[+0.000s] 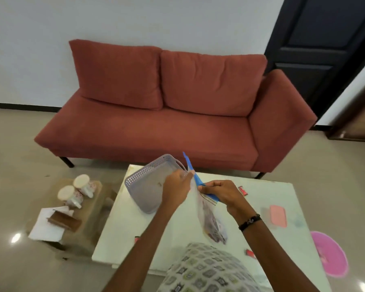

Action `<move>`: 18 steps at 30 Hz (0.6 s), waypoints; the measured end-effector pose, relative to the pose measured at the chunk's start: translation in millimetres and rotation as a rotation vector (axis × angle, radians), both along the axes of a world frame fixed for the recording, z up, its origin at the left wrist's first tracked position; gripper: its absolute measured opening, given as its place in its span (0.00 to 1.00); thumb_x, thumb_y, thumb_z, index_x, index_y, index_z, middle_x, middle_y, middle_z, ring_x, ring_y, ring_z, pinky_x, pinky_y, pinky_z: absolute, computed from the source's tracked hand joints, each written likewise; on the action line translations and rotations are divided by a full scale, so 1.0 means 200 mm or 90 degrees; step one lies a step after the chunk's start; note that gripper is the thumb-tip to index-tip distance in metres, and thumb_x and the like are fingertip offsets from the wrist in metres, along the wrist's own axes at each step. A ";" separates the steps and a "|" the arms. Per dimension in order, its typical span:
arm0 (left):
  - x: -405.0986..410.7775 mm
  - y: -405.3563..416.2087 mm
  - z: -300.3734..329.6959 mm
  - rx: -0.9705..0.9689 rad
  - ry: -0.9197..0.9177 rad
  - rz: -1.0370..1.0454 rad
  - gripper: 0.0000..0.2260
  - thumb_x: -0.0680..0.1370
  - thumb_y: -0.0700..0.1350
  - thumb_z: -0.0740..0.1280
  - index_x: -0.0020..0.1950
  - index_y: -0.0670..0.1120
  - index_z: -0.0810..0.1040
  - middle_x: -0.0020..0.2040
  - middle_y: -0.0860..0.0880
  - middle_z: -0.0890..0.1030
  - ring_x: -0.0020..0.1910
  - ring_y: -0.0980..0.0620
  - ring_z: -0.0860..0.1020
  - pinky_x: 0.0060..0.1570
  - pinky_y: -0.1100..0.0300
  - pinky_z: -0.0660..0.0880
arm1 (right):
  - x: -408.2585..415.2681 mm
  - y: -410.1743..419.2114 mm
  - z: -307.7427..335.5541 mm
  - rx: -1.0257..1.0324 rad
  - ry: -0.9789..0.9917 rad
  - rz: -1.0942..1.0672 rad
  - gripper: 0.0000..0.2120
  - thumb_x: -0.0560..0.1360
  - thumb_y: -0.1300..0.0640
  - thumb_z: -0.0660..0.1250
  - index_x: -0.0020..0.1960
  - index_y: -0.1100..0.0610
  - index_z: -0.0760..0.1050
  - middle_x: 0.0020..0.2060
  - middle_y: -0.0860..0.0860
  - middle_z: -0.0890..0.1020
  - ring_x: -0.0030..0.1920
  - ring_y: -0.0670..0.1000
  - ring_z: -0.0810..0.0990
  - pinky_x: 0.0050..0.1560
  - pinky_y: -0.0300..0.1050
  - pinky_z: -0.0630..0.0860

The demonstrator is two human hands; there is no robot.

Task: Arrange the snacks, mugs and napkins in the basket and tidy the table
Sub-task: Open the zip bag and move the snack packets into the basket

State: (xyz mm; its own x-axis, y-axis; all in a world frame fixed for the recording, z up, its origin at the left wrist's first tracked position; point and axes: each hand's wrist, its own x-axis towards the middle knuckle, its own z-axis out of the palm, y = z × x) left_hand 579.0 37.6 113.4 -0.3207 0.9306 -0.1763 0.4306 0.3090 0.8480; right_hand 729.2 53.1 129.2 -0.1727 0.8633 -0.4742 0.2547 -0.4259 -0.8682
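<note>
Clear plastic, blue-edged at its mouth, is hanging between both hands: one snack bag with dark contents, held above the white surface. The left hand is pinching the bag's upper edge, and the right hand is gripping the blue strip just beside it, the two hands sitting close together. One lilac perforated basket is resting on the surface's far left corner, tilted, just behind the left hand. Three small red packets are lying on the surface, well apart, and one pink flat piece is lying toward the right. Two mugs are standing upside down on a low brown stool left of the surface, near white napkins with one brown block on them. Behind, one red sofa is standing against a white wall, beside a dark door. One pink round item is lying on the glossy floor at right.
</note>
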 end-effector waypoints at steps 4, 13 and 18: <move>0.24 -0.13 0.02 -0.169 -0.299 0.058 0.17 0.76 0.51 0.66 0.48 0.36 0.79 0.42 0.41 0.82 0.37 0.46 0.81 0.36 0.57 0.80 | 0.11 -0.10 -0.03 0.009 0.037 -0.059 0.04 0.66 0.66 0.76 0.37 0.64 0.81 0.30 0.51 0.82 0.30 0.45 0.79 0.30 0.29 0.75; 0.24 -0.22 0.06 -0.159 -0.288 0.006 0.10 0.73 0.34 0.63 0.46 0.26 0.77 0.39 0.39 0.80 0.34 0.49 0.81 0.31 0.64 0.80 | 0.14 -0.24 -0.08 -0.078 0.129 -0.044 0.09 0.64 0.61 0.78 0.32 0.58 0.78 0.36 0.55 0.81 0.39 0.51 0.80 0.40 0.36 0.78; 0.14 -0.25 0.09 -0.116 -0.239 -0.032 0.08 0.76 0.35 0.63 0.47 0.31 0.79 0.44 0.40 0.81 0.40 0.45 0.82 0.34 0.64 0.81 | 0.11 -0.29 -0.07 -0.166 0.246 -0.019 0.09 0.70 0.55 0.73 0.44 0.61 0.79 0.40 0.54 0.82 0.39 0.47 0.79 0.40 0.33 0.78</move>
